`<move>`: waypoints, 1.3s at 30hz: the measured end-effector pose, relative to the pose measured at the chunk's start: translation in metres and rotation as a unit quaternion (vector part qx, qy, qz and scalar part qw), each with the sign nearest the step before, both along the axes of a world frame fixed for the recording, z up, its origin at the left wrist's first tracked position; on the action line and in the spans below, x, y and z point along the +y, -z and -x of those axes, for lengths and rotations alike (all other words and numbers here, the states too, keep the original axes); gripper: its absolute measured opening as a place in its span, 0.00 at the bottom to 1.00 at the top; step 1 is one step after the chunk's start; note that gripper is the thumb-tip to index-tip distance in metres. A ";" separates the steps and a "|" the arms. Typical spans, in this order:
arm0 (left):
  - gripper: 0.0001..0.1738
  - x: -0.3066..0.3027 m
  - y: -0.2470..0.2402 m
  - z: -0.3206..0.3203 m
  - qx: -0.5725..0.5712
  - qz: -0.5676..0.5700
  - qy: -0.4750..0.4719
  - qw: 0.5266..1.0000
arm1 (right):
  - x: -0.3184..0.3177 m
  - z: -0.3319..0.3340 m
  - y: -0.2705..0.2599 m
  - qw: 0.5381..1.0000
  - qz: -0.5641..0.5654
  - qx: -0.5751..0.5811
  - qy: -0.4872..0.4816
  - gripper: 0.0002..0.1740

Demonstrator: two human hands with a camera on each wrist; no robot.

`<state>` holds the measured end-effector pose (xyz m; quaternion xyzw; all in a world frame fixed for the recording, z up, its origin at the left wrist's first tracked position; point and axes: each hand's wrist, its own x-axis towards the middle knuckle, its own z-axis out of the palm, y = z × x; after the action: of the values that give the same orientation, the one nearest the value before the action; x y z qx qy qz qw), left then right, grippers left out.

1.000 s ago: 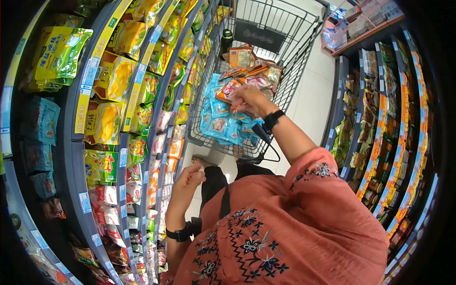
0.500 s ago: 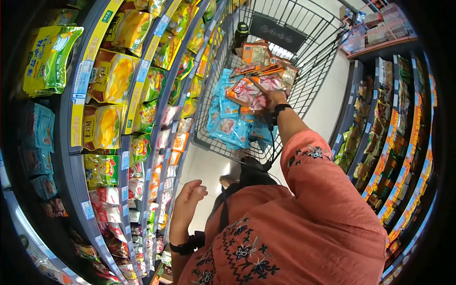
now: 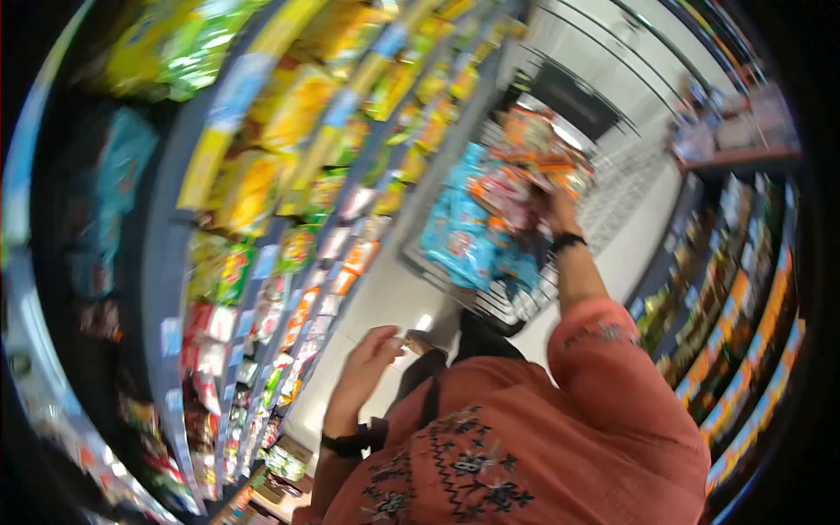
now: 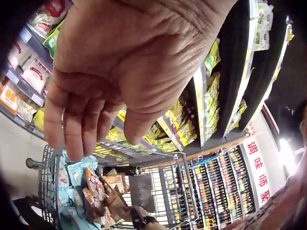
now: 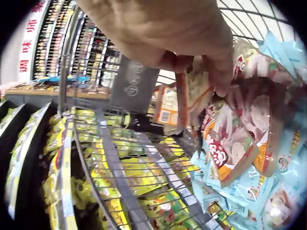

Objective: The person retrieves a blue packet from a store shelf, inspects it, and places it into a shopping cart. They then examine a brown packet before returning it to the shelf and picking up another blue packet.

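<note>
Farther along, right grip (image 5: 163, 28) seemingly around packets (image 5: 189, 96)

One shopping cart (image 3: 514, 305); two hands, left hand (image 3: 374, 348) and right hand (image 3: 558, 206); one orange-edged packet (image 5: 184, 96) held; piled blue packets (image 3: 459, 245) uncountable.

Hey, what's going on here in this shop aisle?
A person stands at a cart piled with snack packets. Their right hand is inside it, pinching one packet above the pile. Their left hand holds nothing, fingers relaxed, beside the shelves.
</note>
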<state>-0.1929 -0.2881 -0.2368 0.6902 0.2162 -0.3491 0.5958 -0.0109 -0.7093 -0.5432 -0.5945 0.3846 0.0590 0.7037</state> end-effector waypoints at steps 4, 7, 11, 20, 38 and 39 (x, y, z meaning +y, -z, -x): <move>0.23 0.007 0.007 -0.007 -0.083 -0.001 0.028 0.996 | -0.008 0.023 -0.072 0.986 -0.106 -0.111 -0.070 0.22; 0.23 0.008 -0.012 -0.026 -0.100 0.005 0.068 0.993 | -0.008 0.043 -0.144 0.984 -0.144 -0.085 -0.068 0.19; 0.27 0.013 -0.024 -0.039 -0.148 0.028 0.082 0.985 | 0.023 0.084 -0.273 0.962 -0.131 -0.196 -0.139 0.21; 0.33 0.053 -0.105 -0.026 -0.206 0.323 -0.066 0.921 | 0.145 0.108 -0.414 0.865 -0.203 -0.324 -0.324 0.27; 0.22 0.216 -0.161 0.101 -0.473 0.265 -0.440 0.716 | 0.453 0.105 -0.477 0.675 -0.419 -0.256 -0.551 0.21; 0.22 0.222 -0.161 0.104 -0.480 0.260 -0.452 0.705 | 0.465 0.112 -0.482 0.671 -0.403 -0.251 -0.570 0.22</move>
<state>-0.2972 -0.0666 -0.0755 0.4017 0.0877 0.2981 0.8614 -0.1229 -0.2439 -0.0610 -0.3487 -0.2811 0.4464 0.7747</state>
